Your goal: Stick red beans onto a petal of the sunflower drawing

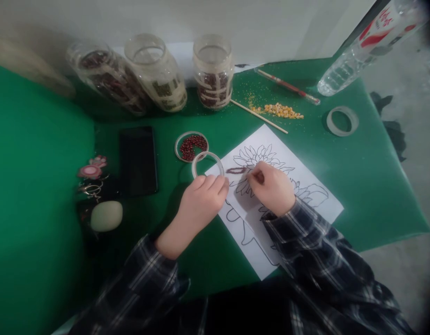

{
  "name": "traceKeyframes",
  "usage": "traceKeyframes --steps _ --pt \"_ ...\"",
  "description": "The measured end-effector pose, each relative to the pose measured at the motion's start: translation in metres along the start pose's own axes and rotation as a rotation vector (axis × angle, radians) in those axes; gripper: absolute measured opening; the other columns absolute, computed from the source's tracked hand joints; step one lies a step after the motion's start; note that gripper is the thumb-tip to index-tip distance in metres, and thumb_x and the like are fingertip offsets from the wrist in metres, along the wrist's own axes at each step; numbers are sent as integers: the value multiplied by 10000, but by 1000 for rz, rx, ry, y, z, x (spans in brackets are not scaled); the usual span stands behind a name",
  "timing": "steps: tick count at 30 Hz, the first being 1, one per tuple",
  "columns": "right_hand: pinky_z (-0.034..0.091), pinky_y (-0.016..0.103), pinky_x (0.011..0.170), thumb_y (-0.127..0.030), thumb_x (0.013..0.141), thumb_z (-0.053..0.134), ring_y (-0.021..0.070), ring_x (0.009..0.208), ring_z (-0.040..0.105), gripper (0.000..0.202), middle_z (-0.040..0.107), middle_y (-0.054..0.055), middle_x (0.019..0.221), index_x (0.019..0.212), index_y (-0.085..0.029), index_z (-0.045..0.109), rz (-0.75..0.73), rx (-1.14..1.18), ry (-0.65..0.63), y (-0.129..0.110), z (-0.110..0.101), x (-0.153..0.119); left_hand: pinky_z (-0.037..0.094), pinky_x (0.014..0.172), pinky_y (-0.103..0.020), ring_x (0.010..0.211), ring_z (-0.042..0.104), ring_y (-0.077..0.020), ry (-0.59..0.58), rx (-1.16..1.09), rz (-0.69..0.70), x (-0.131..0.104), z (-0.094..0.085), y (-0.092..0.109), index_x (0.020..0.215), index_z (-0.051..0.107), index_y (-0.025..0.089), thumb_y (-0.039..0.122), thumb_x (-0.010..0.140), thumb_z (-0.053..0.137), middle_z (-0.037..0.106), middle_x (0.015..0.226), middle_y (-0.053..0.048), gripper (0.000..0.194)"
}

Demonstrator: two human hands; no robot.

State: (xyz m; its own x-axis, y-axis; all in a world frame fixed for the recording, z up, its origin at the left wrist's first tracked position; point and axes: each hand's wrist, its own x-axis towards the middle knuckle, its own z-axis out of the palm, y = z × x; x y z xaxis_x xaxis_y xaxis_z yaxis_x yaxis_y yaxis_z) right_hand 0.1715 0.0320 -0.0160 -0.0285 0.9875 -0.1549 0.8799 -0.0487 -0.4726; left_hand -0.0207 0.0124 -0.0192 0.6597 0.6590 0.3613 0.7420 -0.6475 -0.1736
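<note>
My left hand [206,195] is closed on the near edge of a pale, narrow roll of tape [194,166], tilted up beside the paper's left edge. My right hand [273,187] rests over the paper [317,202], its fingers pinched together near a flower petal. Whatever lies between those fingertips is hidden. Black flower outlines cover the sheet. One petal [237,170], just left of my right fingertips, has a thicker, dark reddish border. Behind the held roll, a shallow round lid [177,153] contains small dark red beans [191,147].
Three glass jars [213,70] stand at the back. Corn kernels [282,110], a wooden stick [260,116], a red pencil-like stick [287,86], another tape roll [355,122] and a water bottle [343,70] are right. A phone [138,160], keys [92,190] and a pale rounded case [106,216] lie left.
</note>
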Motion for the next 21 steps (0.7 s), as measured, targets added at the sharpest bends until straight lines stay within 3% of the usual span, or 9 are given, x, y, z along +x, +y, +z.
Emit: traceKeyframes --steps 10,21 --pt "315 278 542 -301 781 599 129 560 468 201 506 -36 593 727 -225 421 126 124 -3 0 -5 2 313 639 -333 671 497 -174 -37 -26 -11 -1 0 0 1013 677 121 81 897 483 637 772 -41 229" --pt "335 271 553 -277 770 627 119 556 480 194 526 -40 583 704 -216 455 108 196 -35 3 -10 6 315 640 -340 683 519 -176 -48 -79 -32 0 -2 0 1004 683 129 72 911 443 654 788 -55 263"
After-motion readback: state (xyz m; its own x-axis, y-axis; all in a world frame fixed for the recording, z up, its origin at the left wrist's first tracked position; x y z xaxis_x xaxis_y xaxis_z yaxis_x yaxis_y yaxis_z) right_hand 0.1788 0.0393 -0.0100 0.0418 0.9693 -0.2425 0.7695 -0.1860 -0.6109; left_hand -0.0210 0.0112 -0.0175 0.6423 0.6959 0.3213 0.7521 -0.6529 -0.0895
